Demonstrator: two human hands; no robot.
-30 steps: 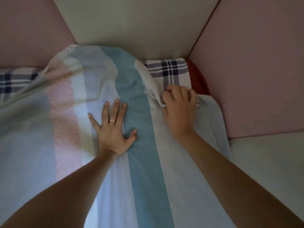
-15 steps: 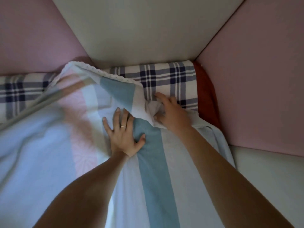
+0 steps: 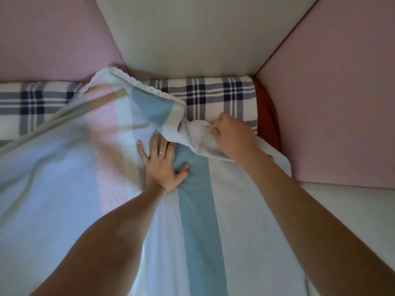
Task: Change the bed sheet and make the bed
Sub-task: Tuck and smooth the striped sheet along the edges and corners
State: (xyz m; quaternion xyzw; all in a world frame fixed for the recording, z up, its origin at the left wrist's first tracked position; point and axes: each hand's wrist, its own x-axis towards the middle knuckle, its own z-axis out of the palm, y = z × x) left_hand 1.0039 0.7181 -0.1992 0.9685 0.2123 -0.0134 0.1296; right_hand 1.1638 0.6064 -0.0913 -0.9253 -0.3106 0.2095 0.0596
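Left hand flat, pinning striped sheet on bed; right hand bunches its folded corner by plaid mattress. Risk: pulling against pinned side drags stripes crooked, corner untucked.

Two bare forearms reach forward from the bottom of the view. The left hand lies flat, palm down, fingers spread and pointing forward, thumb angled out to the right. A thin ring sits on one finger. The right hand is just ahead and to the right of the ring, well clear of it, knuckles up, fingers curled and pinched closed on a bunch of the sheet. Both wrists are straight.
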